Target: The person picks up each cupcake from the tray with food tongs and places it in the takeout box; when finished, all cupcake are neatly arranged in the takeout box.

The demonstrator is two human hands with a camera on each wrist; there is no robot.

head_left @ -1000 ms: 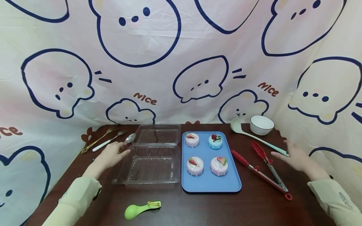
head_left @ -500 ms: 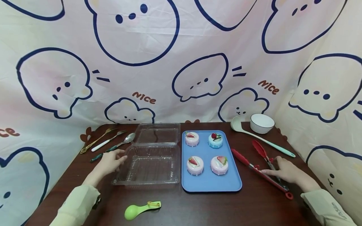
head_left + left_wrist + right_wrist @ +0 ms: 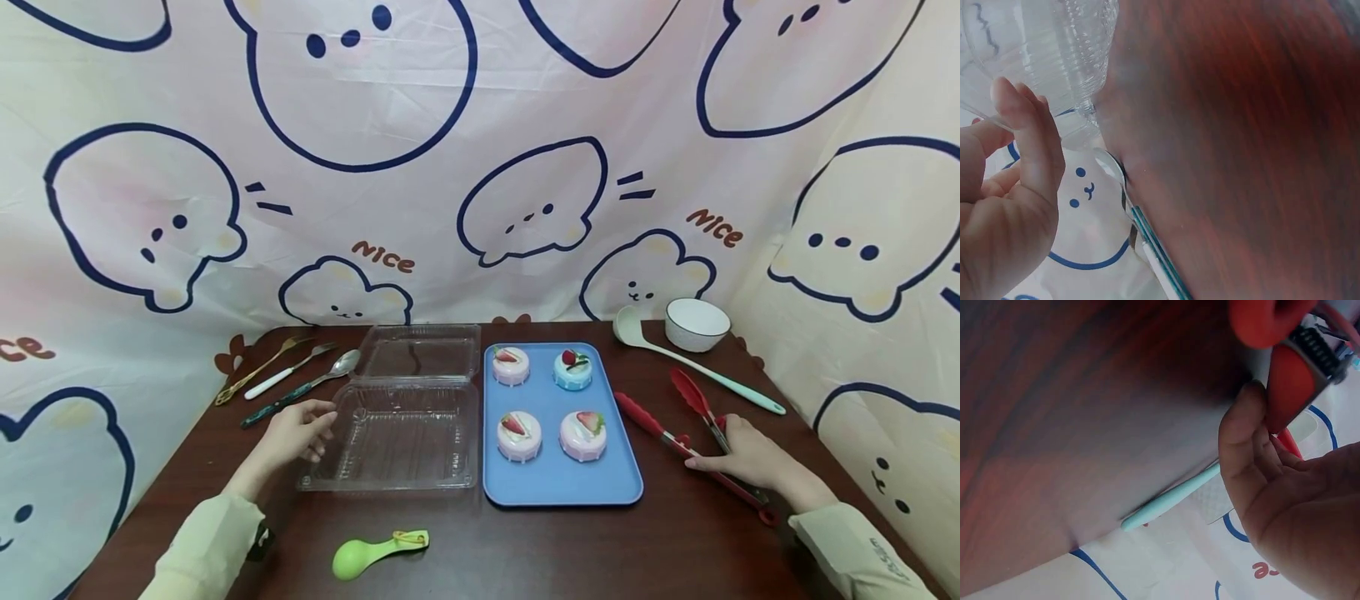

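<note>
My right hand (image 3: pixel 753 454) grips the red-and-steel tongs (image 3: pixel 701 461) from above, thumb across the near arm and fingers at the far arm. The tongs' red tips are spread apart on the table. In the right wrist view, the fingers of the right hand (image 3: pixel 1297 500) curl beside a red part of the tongs (image 3: pixel 1294 387). My left hand (image 3: pixel 292 433) is at the left edge of an open clear plastic container (image 3: pixel 405 483), fingers loosely bent. Its fingertips overlap the rim of the container (image 3: pixel 1035 56) in the left wrist view; contact is hard to tell.
A blue tray (image 3: pixel 562 492) carries several small cakes. Behind the left hand lie a teal-handled spoon (image 3: pixel 300 390), a white-handled fork (image 3: pixel 281 379) and a gold fork (image 3: pixel 255 372). A green scoop (image 3: pixel 375 552) lies in front; a ladle (image 3: pixel 697 367) and white bowl (image 3: pixel 696 325) stand back right.
My right hand has come down from beside the ladle handle onto the tongs. The left hand has lowered from near the spoon to the container's left edge, uncovering the spoon's handle.
</note>
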